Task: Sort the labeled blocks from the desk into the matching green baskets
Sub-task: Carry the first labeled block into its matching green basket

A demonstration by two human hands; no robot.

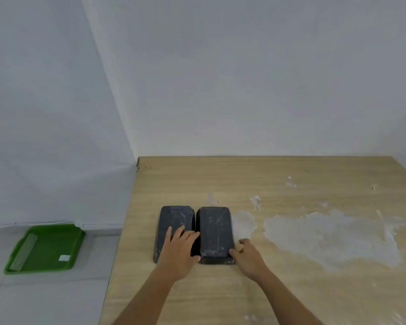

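Note:
Two dark grey rectangular blocks lie side by side near the left part of the wooden desk (267, 289). My left hand (179, 250) rests flat on the near end of the left block (176, 218), fingers spread, its fingertips reaching the gap between the blocks. My right hand (246, 256) grips the near right corner of the right block (216, 228), thumb on its front edge and fingers curled along its right side. A green basket (56, 245) sits on the floor to the left of the desk, a small white label inside it.
White walls stand close behind and to the left of the desk. White smeared patches (331, 238) cover the desk surface right of the blocks. A pale perforated strip (25, 252) lies along the basket's left side. The desk's left edge runs just left of the blocks.

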